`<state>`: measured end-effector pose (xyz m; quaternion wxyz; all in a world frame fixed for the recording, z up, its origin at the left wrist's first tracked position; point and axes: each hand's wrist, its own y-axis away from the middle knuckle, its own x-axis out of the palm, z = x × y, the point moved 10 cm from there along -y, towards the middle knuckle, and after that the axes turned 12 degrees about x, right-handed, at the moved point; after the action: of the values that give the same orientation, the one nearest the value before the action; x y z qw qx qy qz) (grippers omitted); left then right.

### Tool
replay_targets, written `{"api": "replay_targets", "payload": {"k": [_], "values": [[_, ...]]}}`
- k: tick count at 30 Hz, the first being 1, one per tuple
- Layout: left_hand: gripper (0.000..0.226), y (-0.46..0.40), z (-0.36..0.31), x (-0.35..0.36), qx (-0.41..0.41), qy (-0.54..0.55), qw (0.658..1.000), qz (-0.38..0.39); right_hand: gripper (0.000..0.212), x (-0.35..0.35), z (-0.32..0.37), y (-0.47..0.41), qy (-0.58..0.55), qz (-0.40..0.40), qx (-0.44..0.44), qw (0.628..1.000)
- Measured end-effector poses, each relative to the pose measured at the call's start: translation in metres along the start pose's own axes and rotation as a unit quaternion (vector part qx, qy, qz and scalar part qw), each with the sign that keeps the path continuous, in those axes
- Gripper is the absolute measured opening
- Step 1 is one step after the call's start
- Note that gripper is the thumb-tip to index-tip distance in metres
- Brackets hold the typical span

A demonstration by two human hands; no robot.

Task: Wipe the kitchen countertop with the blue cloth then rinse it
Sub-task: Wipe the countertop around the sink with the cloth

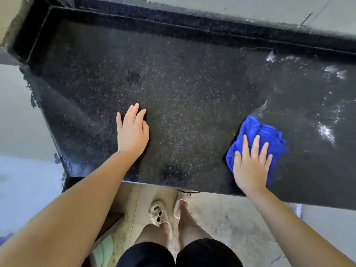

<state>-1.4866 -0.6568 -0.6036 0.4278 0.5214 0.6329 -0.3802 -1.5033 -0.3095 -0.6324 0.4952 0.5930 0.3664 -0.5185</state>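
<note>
The black speckled countertop [183, 89] fills the upper part of the head view. A crumpled blue cloth [260, 133] lies on it near the front edge, right of centre. My right hand [251, 164] presses flat on the cloth's near part with straight, spread fingers. My left hand [133, 130] rests flat on the bare counter to the left, fingers straight, holding nothing. Right of the cloth the counter surface is wet and shiny [308, 105]; left of it the stone looks dull and dry.
A raised black ledge [173, 18] runs along the back of the counter, with a pale wall behind. The counter ends in a left edge [50, 128] and a front edge [173, 185]. Below are a tiled floor [231, 218] and my feet in light sandals [159, 211].
</note>
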Motion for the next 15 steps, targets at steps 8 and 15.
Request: {"api": "replay_targets", "payload": {"k": [8, 15], "values": [[0.037, 0.09, 0.044, -0.02, -0.006, -0.004, 0.999, -0.035, 0.052, 0.029, 0.211, 0.171, 0.016, 0.013, -0.32, 0.947], [0.038, 0.09, 0.044, -0.017, 0.007, -0.022, 1.0, -0.02, 0.054, 0.016, 0.041, 0.084, 0.027, -0.016, -0.175, 0.984]]}}
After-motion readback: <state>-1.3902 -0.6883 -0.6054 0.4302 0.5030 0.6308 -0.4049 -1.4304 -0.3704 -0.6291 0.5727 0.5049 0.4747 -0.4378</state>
